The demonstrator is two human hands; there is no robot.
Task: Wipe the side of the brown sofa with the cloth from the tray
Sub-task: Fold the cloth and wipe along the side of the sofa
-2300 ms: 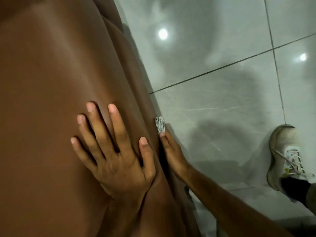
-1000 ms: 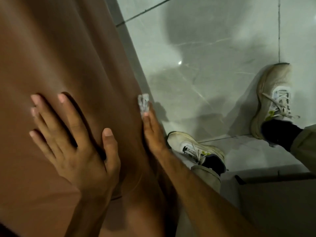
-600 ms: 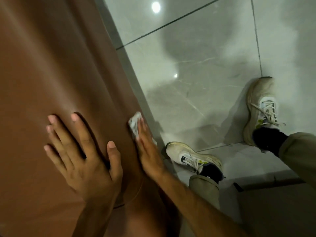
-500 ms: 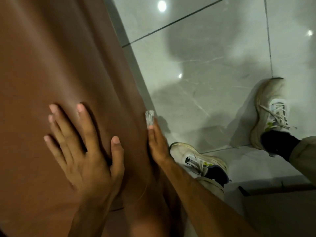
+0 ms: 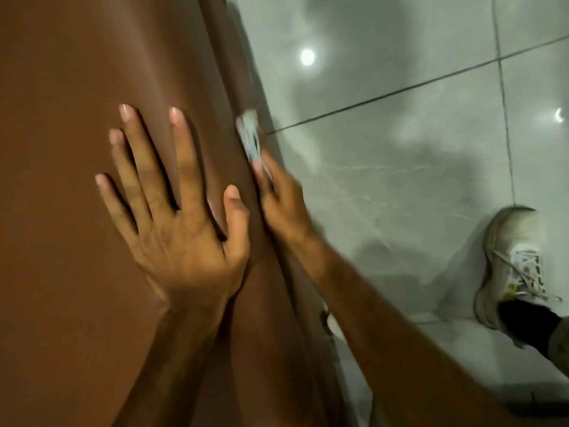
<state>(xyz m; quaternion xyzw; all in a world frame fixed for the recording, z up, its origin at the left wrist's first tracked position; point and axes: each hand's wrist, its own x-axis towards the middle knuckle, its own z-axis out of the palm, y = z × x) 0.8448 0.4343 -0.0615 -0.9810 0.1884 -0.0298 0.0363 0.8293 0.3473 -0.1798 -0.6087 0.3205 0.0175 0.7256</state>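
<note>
The brown sofa (image 5: pixel 77 87) fills the left half of the view, its top surface towards me and its side dropping away at the right edge. My left hand (image 5: pixel 172 211) lies flat on the top with fingers spread, holding nothing. My right hand (image 5: pixel 283 208) presses against the sofa's side, and a small white cloth (image 5: pixel 251 137) sticks out past its fingertips against the sofa. The hand and cloth are blurred by motion. Most of the cloth is hidden under the fingers.
Glossy grey floor tiles (image 5: pixel 415 149) with dark grout lines lie to the right of the sofa. A worn white sneaker (image 5: pixel 511 266) with a black sock stands at the right edge. Ceiling lights reflect in the tiles.
My right hand has slid with the cloth along the sofa's side, away from me. The view has shifted, so one of the two sneakers has dropped out of sight. My left hand stays flat.
</note>
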